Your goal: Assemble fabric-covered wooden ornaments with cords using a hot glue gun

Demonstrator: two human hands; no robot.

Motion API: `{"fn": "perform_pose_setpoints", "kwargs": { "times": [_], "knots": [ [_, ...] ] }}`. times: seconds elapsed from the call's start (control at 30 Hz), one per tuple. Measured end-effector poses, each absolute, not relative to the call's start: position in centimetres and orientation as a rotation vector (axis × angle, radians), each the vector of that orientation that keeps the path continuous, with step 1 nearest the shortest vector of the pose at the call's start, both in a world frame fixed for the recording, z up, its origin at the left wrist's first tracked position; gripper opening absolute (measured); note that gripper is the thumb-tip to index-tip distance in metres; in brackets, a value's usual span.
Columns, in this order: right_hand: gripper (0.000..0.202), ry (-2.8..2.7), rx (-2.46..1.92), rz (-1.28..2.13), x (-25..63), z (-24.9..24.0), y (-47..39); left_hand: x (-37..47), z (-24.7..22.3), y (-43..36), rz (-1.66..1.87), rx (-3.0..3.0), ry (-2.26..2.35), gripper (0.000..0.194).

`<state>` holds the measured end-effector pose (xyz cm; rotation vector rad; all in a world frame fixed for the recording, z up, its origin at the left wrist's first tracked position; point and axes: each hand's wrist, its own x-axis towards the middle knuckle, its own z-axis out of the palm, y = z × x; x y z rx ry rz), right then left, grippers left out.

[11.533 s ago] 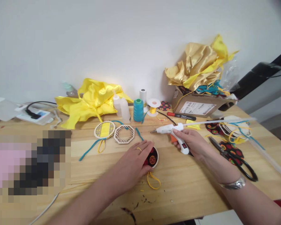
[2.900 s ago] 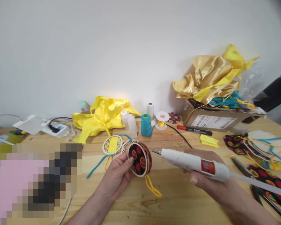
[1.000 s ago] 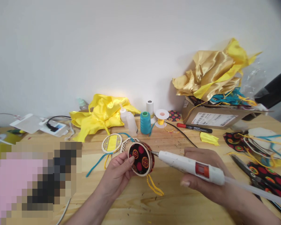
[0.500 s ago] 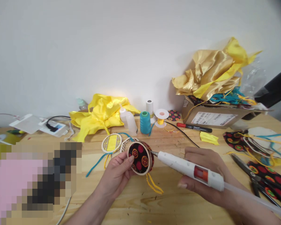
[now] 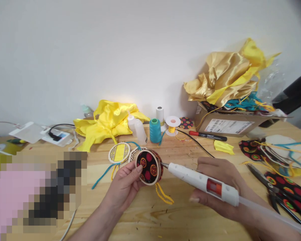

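Note:
Between thumb and fingers, my left hand [image 5: 126,182] grips a round wooden-rimmed ornament [image 5: 148,167] covered in black fabric with red and orange patterns. A yellow cord loop [image 5: 163,194] hangs from its lower edge. My right hand [image 5: 220,187] is wrapped around a white glue gun [image 5: 193,177] with a red window and a clear glue stick in its back end. The gun's metal nozzle meets the ornament's right edge; whether glue is coming out cannot be made out. Just behind the ornament lie a wooden lattice disc [image 5: 119,153] with yellow backing and a blue cord [image 5: 102,175].
Scissors [image 5: 272,187] and patterned fabric [image 5: 288,187] lie on the right. Along the wall are yellow satin [image 5: 110,118], glue bottles [image 5: 140,131], a teal thread spool [image 5: 155,131], a red-black marker [image 5: 207,136] and a cardboard box [image 5: 225,125] heaped with cloth. A power strip [image 5: 59,136] sits left.
The ornament and the glue gun have shifted very slightly left and up in view. Both hands keep their hold, and the nozzle stays at the ornament's edge.

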<state>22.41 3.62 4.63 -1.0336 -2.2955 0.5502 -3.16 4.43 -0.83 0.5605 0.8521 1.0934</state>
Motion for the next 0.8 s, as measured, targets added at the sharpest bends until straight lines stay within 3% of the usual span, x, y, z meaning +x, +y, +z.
{"fn": "perform_pose_setpoints", "kwargs": {
  "times": [0.4, 0.8],
  "knots": [
    [0.04, -2.363, -1.021, 0.486, 22.27, 4.9, 3.58, -3.41, -1.02, 4.67, 1.116, 0.501, 0.847, 0.023],
    [0.042, -2.271, -0.887, 0.681, 22.13, 4.33, 3.62, -3.38, -1.17, 4.79, 1.108, 0.467, 0.803, 0.02]
  ]
}}
